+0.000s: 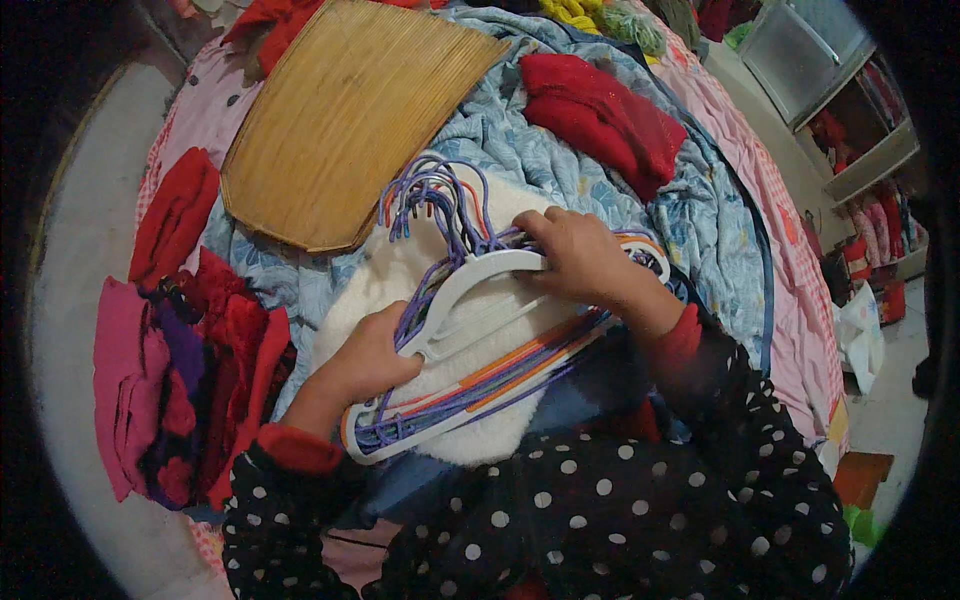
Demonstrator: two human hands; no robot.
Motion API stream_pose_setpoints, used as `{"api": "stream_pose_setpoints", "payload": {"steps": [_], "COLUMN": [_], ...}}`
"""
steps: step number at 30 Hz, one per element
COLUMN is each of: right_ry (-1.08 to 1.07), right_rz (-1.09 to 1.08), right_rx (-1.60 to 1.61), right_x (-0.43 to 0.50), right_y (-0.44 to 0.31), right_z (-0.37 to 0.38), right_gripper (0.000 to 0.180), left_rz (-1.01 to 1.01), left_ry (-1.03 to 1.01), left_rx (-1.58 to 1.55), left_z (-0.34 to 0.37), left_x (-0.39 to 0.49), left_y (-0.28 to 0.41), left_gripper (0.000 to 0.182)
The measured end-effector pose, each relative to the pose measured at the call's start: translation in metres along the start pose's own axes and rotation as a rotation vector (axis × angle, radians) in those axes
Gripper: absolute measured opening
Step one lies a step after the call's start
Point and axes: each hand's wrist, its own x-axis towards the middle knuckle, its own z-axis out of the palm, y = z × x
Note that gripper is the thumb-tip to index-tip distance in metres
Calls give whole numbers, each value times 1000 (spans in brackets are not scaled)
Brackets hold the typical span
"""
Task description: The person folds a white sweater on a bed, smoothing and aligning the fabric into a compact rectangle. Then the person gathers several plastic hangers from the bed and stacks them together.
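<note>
A bundle of clothes hangers (480, 382) lies across a cream fleecy cloth (487, 439) in front of me. Its purple, orange and white bars are stacked together, and the hooks (435, 191) bunch at the upper left. On top is a white plastic hanger (450, 300). My left hand (375, 352) grips the left shoulder of the bundle, its fingers partly hidden underneath. My right hand (581, 259) closes over the right shoulder, with the thumb near the white hanger's arm.
A wooden slatted board (352, 120) lies on the blue patterned quilt (495, 135). Folded red cloth (600, 120) rests at the upper right. Red, pink and purple clothes (187, 375) are piled on the left. Beyond the pink bedsheet (795, 300), an open cabinet (862, 157) holds cloth items.
</note>
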Motion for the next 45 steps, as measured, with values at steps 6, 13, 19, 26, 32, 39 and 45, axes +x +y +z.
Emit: {"api": "stream_pose_setpoints", "payload": {"steps": [6, 13, 19, 26, 32, 39, 45], "right_ry": [23, 84, 107, 151, 159, 135, 150], "right_rz": [20, 40, 13, 6, 8, 28, 24], "right_rx": [8, -9, 38, 25, 12, 19, 29], "right_x": [1, -8, -10, -9, -10, -10, -11], "right_y": [6, 0, 1, 4, 1, -2, -2], "right_z": [6, 8, 8, 13, 10, 8, 8], "right_gripper": [51, 47, 49, 43, 44, 48, 47], "left_rz": [-61, 31, 43, 23, 68, 65, 97], "left_ry": [-39, 9, -6, -11, 2, -12, -2], "left_rx": [-46, -44, -48, -51, -44, -83, -73], "left_z": [-2, 0, -2, 2, 2, 0, 0], "left_x": [-2, -7, -6, -6, -6, -8, -8], "left_y": [4, 2, -2, -5, -8, -4, -5], "left_gripper": [50, 53, 49, 46, 47, 46, 43]}}
